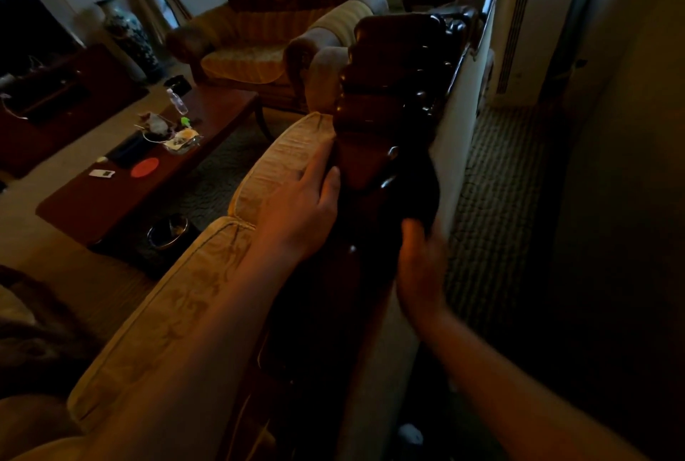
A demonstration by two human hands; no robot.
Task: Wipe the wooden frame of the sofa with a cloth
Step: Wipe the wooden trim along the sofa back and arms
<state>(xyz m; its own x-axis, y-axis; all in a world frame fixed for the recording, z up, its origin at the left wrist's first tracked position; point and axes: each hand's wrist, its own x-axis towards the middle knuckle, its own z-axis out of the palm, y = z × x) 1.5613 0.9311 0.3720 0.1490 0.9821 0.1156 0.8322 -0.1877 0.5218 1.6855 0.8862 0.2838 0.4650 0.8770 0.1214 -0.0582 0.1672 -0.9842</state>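
The sofa's dark carved wooden frame runs up the middle of the view, above pale patterned back cushions. My left hand rests on the top of a cushion, fingers against the wood's edge. My right hand is blurred on the frame's right side and holds a dark cloth that drapes over the wood just above it. The room is dim, so the cloth's outline blends into the frame.
A long wooden coffee table with a bottle, papers and small clutter stands to the left. An upholstered armchair sits at the back. Right of the sofa lies patterned carpet beside a white wall unit.
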